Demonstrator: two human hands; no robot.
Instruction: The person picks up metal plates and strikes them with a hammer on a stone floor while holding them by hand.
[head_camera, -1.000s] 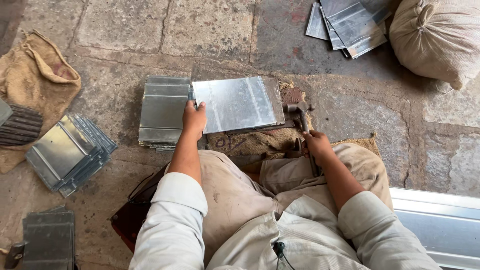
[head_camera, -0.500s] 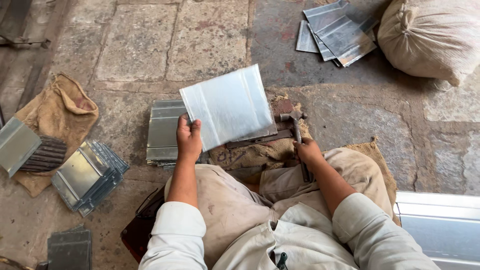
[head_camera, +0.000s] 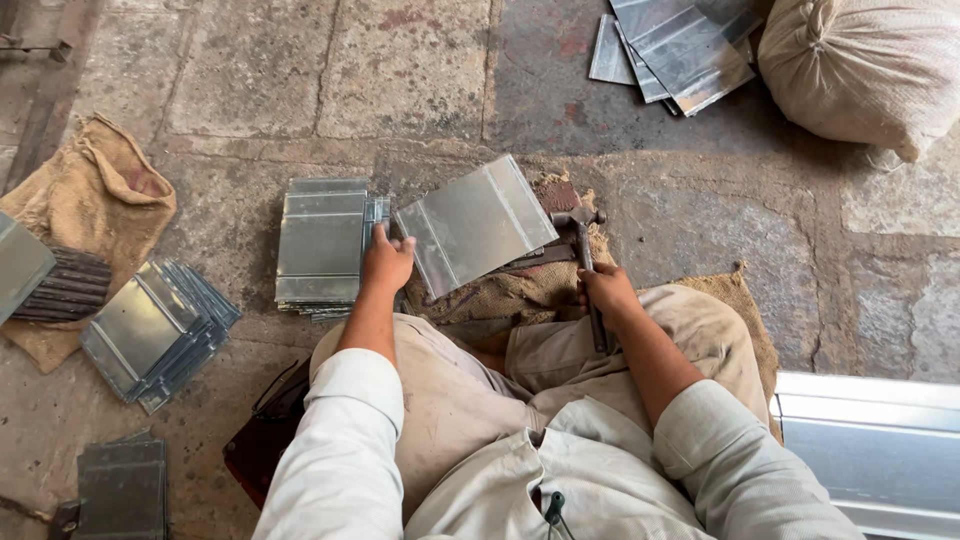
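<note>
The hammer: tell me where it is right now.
Head view, centre: the hammer is gripped in the right hand, its head just right of the metal sheet held by the left hand, above burlap.

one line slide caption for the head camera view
Seated on a stone floor, left hand grips a flat grey sheet-metal panel while right hand holds a metal hammer.

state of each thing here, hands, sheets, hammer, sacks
left hand: grips the metal sheet's edge
metal sheet: held tilted over burlap
right hand: closed round the hammer handle
hammer: head resting low beside the sheet
sheet stack: lying flat on the floor
fanned sheets: spread, overlapping
full sack: stuffed, lying on the floor
</note>
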